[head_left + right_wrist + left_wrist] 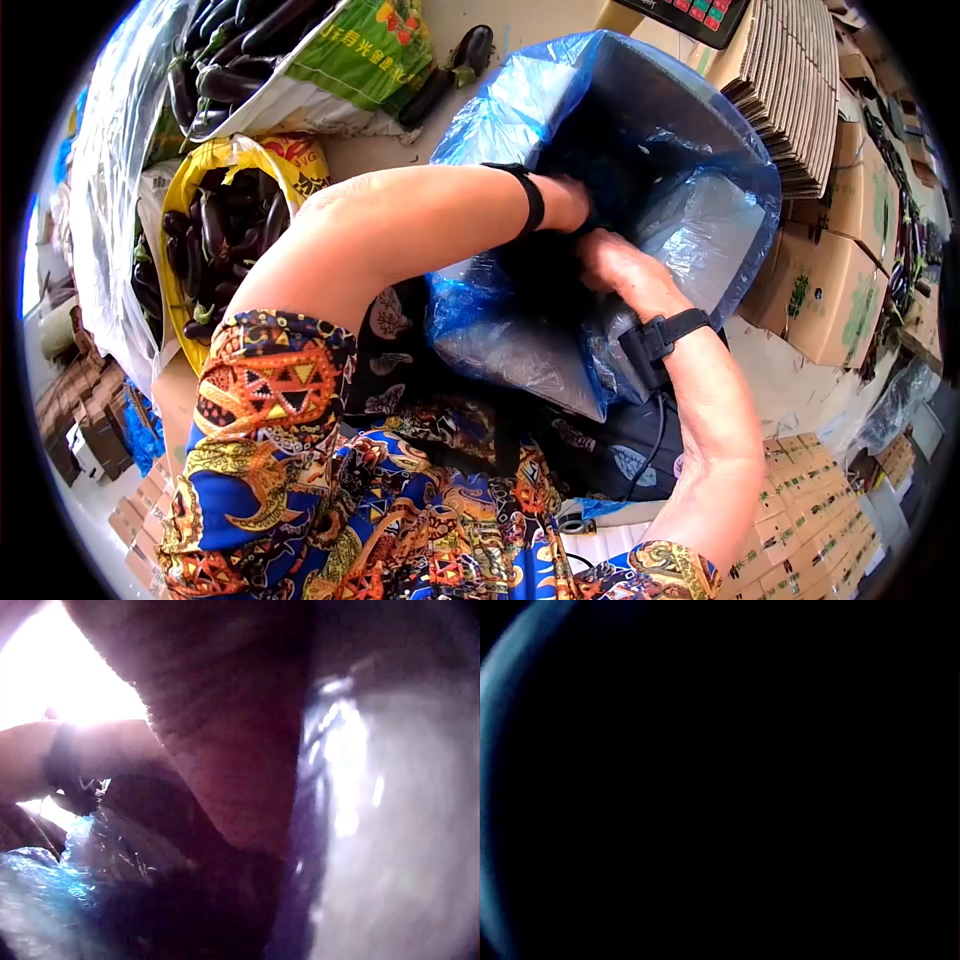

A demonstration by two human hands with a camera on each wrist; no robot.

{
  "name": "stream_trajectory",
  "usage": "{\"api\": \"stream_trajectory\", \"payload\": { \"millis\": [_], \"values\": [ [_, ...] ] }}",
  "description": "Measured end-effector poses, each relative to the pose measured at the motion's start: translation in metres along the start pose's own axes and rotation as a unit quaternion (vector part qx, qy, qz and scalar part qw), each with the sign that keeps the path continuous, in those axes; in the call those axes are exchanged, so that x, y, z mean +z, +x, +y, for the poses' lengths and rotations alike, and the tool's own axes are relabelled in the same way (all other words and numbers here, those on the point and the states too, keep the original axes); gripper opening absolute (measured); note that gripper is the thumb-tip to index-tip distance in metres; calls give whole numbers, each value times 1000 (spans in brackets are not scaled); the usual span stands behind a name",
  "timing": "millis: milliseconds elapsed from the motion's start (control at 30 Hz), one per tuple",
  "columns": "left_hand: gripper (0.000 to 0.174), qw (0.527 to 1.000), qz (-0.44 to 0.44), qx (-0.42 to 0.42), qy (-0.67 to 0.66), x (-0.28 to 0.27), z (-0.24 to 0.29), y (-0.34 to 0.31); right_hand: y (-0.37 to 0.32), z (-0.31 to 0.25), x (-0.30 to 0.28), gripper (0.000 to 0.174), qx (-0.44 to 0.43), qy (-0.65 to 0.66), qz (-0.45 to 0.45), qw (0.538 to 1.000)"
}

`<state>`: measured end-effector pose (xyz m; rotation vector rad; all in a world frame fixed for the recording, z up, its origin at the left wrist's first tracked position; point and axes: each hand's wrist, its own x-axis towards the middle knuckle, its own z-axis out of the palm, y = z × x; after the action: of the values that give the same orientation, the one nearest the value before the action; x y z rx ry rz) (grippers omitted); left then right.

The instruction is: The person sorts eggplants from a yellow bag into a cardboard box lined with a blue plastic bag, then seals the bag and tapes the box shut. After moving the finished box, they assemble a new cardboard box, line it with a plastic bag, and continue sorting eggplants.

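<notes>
A large blue plastic bag (715,230) stands with its mouth spread wide in front of the person, its inside very dark. Both hands reach down into it. The left hand (567,203) goes in at the upper left, its fingers lost in shadow. Close beside it is the right hand (622,268), back of the hand up, fingertips also hidden in the dark. What either hand holds I cannot tell. The left wrist view is almost black, with a blue curved edge. In the right wrist view, the right hand (217,727) looms near shiny plastic (345,765).
Left of the bag, a yellow sack (178,290) holds eggplants, with more eggplants (228,85) in a bag behind it. A single eggplant (472,48) lies nearby. Flattened cardboard (790,90), cartons (825,290) and a keypad device (705,12) stand at the right.
</notes>
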<state>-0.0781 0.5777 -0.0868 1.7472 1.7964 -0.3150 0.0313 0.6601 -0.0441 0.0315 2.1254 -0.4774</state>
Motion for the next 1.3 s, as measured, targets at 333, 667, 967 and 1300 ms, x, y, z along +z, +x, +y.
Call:
{"api": "stream_trajectory", "payload": {
  "millis": [333, 667, 967, 1300],
  "values": [
    [31, 996, 7, 68, -55, -46, -15, -32, 99, 20, 81, 33, 16, -6, 201, 979],
    [40, 801, 296, 10, -520, -130, -101, -327, 64, -4, 47, 92, -16, -45, 196, 979],
    [53, 775, 194, -390, -458, 218, -77, -407, 59, 22, 58, 46, -31, 190, 153, 969],
    [64, 655, 351, -516, -425, 281, -30, -417, -1, -32, 45, 48, 22, 542, 148, 827]
  ]
}}
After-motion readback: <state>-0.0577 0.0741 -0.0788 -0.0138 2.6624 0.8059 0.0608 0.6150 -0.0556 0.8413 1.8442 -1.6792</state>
